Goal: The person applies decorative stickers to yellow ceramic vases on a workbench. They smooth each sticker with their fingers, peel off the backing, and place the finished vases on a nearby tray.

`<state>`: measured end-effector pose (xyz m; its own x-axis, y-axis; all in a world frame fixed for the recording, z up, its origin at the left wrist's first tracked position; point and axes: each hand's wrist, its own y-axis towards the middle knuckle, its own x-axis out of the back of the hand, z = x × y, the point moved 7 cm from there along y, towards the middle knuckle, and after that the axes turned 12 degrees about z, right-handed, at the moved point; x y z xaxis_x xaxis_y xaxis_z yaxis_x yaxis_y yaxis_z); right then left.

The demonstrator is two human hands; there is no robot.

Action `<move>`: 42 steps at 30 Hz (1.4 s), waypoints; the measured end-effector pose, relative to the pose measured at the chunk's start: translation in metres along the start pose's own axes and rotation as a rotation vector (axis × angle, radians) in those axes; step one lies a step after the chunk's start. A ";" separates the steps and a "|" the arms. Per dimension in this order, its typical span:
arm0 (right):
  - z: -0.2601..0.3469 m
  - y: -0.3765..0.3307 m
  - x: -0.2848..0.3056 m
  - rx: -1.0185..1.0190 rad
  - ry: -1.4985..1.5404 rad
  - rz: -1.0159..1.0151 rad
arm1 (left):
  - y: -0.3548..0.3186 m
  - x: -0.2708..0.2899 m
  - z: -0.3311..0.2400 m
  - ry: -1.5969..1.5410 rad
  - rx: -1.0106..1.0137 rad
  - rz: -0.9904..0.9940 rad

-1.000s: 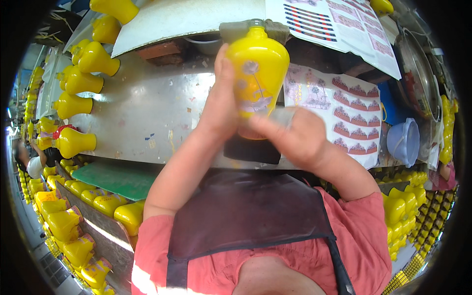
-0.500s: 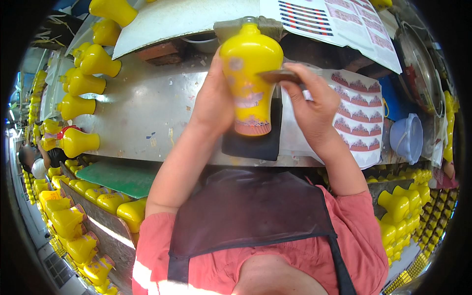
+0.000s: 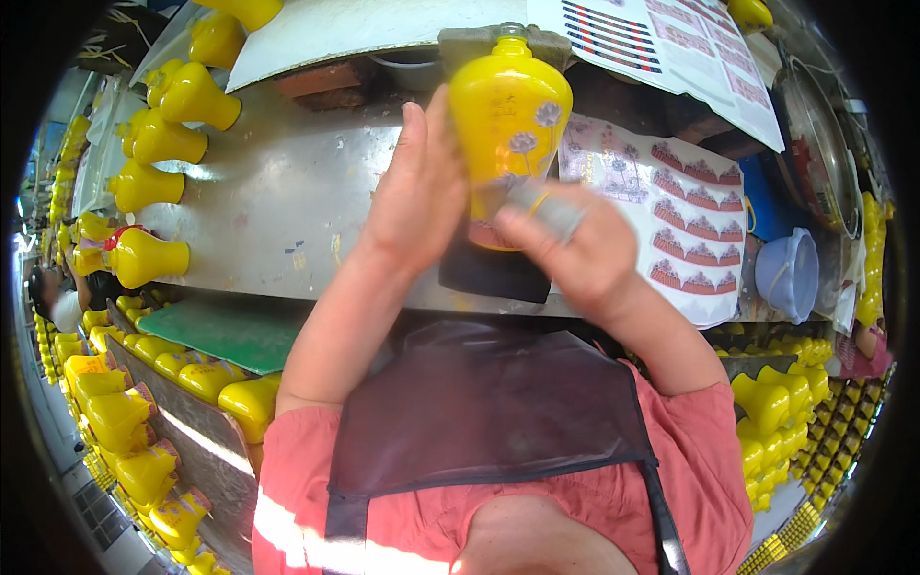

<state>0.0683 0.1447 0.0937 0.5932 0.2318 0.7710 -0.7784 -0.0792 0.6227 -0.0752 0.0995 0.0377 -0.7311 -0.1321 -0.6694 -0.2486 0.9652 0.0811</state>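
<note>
A glossy yellow bottle [image 3: 513, 91] with a clear neck lies in front of me, its neck on a grey padded rest [image 3: 462, 53] and its base over a black cloth [image 3: 494, 276]. Purple flower decals and small characters show on its upper face. My left hand [image 3: 422, 182] lies along the bottle's left side, fingers stretched and thumb apart; whether it bears any weight I cannot tell. In my right hand [image 3: 589, 249] is a flat grey scraper [image 3: 548, 209] with a yellow band, slightly blurred, over the bottle's lower part. That hand hides some of the base.
Decal sheets [image 3: 695, 230] lie right of the bottle, beside a light-blue bucket [image 3: 788, 275]. A printed sheet [image 3: 661, 43] is at the back. Several yellow bottles [image 3: 149, 257] line the metal table's [image 3: 278, 220] left side. More stand below, near a green board [image 3: 225, 335].
The bottle has turned, bringing flowers and characters to its upper face. My right hand moved down toward the base with the scraper. My left thumb now stands away from the bottle.
</note>
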 end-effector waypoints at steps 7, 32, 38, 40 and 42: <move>0.021 0.014 -0.002 -0.013 -0.189 0.036 | -0.008 0.005 -0.008 0.048 -0.006 -0.048; -0.104 0.080 0.020 -0.392 0.283 0.107 | 0.029 0.013 -0.027 1.056 -0.247 -0.250; -0.125 0.086 -0.003 -0.404 0.130 0.225 | 0.049 0.003 -0.032 1.217 -0.204 -0.384; -0.131 0.091 -0.005 -0.388 0.110 0.220 | 0.051 0.010 -0.030 1.174 -0.212 -0.388; -0.133 0.093 -0.005 -0.415 0.129 0.216 | 0.052 0.020 -0.028 1.104 -0.246 -0.376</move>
<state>-0.0344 0.2655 0.1300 0.3991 0.3732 0.8375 -0.9127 0.2487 0.3241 -0.1208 0.1403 0.0490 -0.7080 -0.6364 0.3061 -0.5911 0.7712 0.2362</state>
